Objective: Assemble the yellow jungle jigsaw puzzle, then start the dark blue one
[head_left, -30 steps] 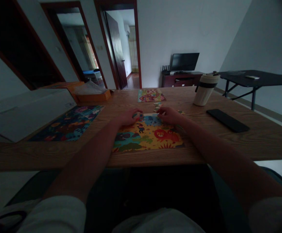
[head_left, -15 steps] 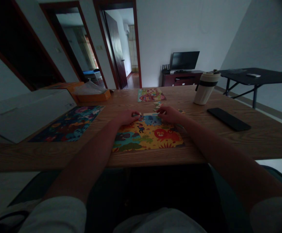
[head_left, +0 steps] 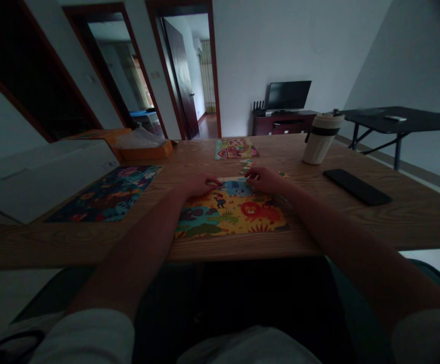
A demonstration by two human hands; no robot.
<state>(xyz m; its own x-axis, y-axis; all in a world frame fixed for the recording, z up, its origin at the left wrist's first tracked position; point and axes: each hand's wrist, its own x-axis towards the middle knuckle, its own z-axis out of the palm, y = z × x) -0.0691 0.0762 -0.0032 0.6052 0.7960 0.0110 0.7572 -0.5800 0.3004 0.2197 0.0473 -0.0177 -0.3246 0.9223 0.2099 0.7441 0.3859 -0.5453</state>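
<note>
Two bare hands meet the far part of a brightly coloured animal puzzle (head_left: 227, 222) on the wooden table (head_left: 359, 230). Uneven pressing from the left hand (head_left: 201, 185) could, I judge, make a joined part buckle or slide; a sideways brush of the right forearm, which passes over the right edge, could skew that side. Knuckles of the right hand (head_left: 264, 180) might also knock the loose pieces (head_left: 247, 165) just beyond it. The puzzle lies flat below and between the hands, most of it on the near side of the fingers. The left fingers are bent down at its far left part, the right ones curled near its far right part; whether either pinches a piece, I cannot tell.
</note>
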